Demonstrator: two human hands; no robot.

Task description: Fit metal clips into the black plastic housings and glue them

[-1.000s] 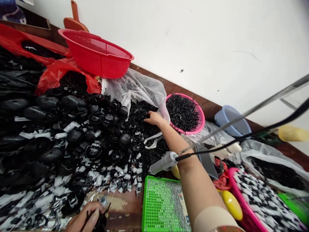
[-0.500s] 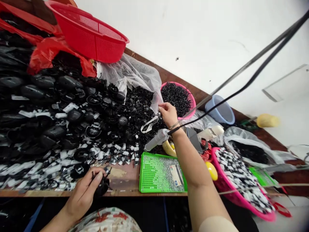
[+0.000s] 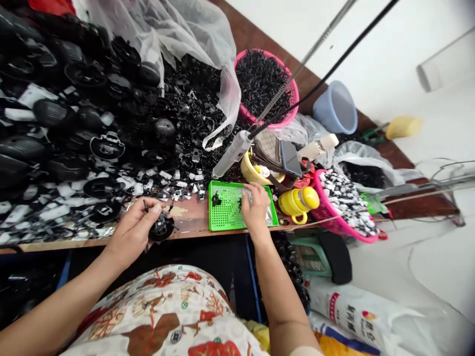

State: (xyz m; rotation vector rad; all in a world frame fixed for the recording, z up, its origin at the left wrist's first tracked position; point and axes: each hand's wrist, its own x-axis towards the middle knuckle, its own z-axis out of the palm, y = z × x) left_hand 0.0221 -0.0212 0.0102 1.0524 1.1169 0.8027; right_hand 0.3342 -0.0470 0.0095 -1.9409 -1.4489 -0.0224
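My left hand (image 3: 134, 228) grips a round black plastic part (image 3: 161, 228) at the near edge of the wooden bench (image 3: 189, 220). My right hand (image 3: 255, 206) rests on the green perforated tray (image 3: 227, 211), fingers curled down among the small metal screws; what they pinch, if anything, is too small to make out. A small black piece (image 3: 216, 200) lies on the tray's left side. A grey electric screwdriver (image 3: 232, 154) hangs on its cable just above the tray.
A heap of black shells and white pieces (image 3: 81, 128) covers the bench's left. A pink basket of black clips (image 3: 265, 86), a blue bowl (image 3: 336, 106), a yellow bottle (image 3: 299, 200) and a pink basket of white parts (image 3: 343, 202) stand on the right. A printed sack (image 3: 371, 316) lies on the floor.
My right hand has pulled back from the black parts by the clear bag and come down onto the green tray. The view has tipped down. My left hand still holds the round part.
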